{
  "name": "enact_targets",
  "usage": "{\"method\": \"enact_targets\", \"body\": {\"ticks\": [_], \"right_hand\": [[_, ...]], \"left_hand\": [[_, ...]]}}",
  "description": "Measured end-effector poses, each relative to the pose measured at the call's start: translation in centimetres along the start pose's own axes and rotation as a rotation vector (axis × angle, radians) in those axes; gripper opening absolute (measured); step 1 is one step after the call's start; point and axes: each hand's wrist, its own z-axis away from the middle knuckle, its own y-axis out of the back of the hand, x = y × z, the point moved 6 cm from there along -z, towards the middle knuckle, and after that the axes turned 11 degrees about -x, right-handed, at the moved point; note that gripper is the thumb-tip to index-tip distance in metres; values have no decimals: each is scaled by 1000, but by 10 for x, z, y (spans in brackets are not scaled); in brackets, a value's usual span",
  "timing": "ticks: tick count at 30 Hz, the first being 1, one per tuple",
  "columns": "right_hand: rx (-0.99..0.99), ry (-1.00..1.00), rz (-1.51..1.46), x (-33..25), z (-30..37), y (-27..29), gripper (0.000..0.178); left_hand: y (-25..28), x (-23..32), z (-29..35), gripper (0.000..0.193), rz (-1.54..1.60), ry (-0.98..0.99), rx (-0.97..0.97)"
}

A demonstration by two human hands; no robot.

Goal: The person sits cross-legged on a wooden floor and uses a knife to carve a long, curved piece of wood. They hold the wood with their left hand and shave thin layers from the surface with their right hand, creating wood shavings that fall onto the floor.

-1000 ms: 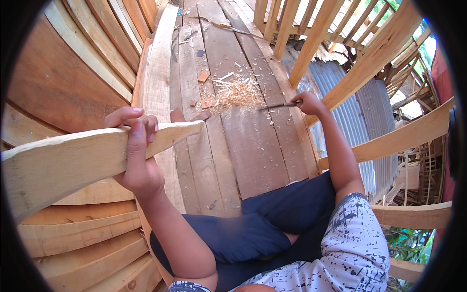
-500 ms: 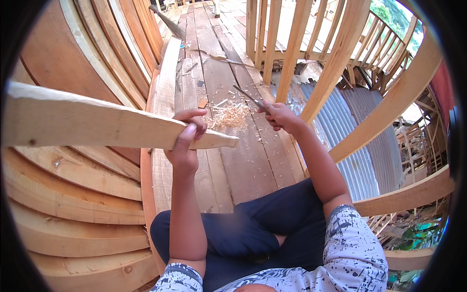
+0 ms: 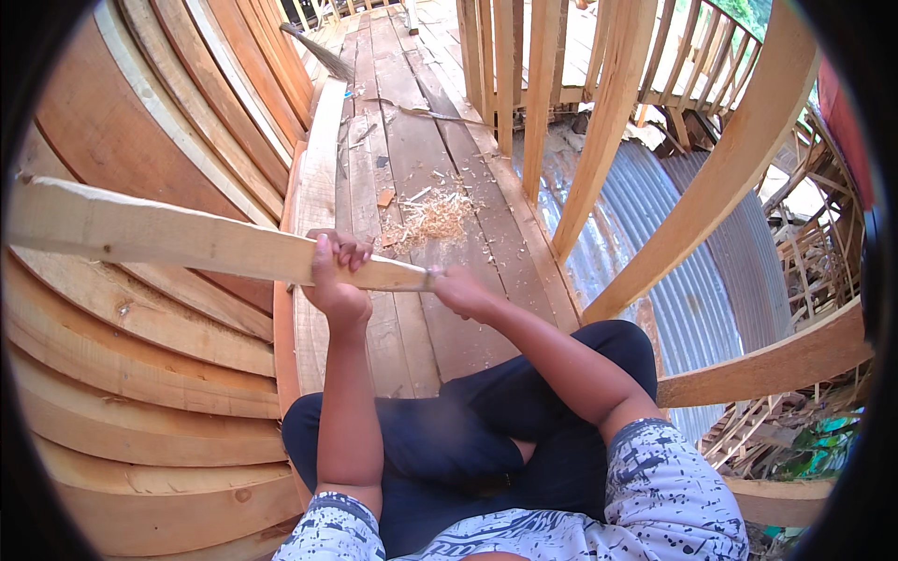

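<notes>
A long pale wooden plank (image 3: 187,232) reaches from the left edge of the view to its narrowed end above the floor in front of me. My left hand (image 3: 339,276) is wrapped round the plank a short way back from that end, fingers over the top edge. At the tapered tip my right hand (image 3: 463,291) is closed round a knife (image 3: 432,277). Little of the knife shows; its blade seems to lie along the plank's upper edge, though I cannot tell its exact position.
Wood shavings (image 3: 432,221) lie heaped on the board floor (image 3: 468,337) beyond my hands. Wooden boards (image 3: 159,411) line the left side. Upright railing posts (image 3: 608,122) stand at the right, with corrugated metal sheets (image 3: 655,234) below. A broom (image 3: 318,51) rests at the far left.
My right hand has come down and left with the knife, from apart over the floor to the plank's tip. The plank now slopes slightly more, and my left hand still grips it.
</notes>
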Motion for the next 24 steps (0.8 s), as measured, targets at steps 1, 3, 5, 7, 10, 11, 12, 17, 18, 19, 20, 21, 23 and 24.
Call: {"method": "enact_targets", "body": {"ticks": [1, 3, 5, 7, 10, 11, 12, 17, 18, 19, 20, 21, 23, 24], "right_hand": [[-32, 43, 24, -16, 6, -4, 48], [-118, 126, 78, -36, 9, -7, 49], [-13, 97, 74, 17, -24, 6, 48], [4, 35, 71, 40, -40, 12, 47], [-76, -30, 64, 33, -40, 14, 47], [-110, 29, 60, 2, -34, 5, 47], [-137, 79, 60, -13, -32, 4, 47], [-151, -129, -134, 61, -70, 17, 46], [-174, -216, -193, 78, -78, 20, 46], [-205, -161, -156, 63, -75, 14, 46], [-241, -104, -120, 34, -63, 6, 46], [-270, -49, -85, 18, -57, 2, 46], [-181, 28, 47, 17, -63, 10, 49], [-137, 68, 113, 18, -65, 14, 51]], "left_hand": [[4, 2, 0, 24, -32, -2, 17], [7, 2, -6, 25, -100, -19, 63], [3, -10, -11, 26, -109, -21, 52], [-1, -13, -14, 27, -120, -32, 62], [-2, -13, -21, 28, -118, -29, 62], [4, -7, -22, 28, -128, -30, 61], [5, -6, -22, 28, -125, -30, 62], [6, -7, -25, 30, -118, -15, 118], [9, -7, -25, 30, -101, -16, 118], [16, -4, -25, 30, -95, -19, 124], [20, -1, -25, 29, -104, -24, 108], [22, 1, -26, 29, -107, -26, 87], [21, -1, -23, 29, -113, -20, 72], [19, -3, -25, 29, -118, -19, 73]]}}
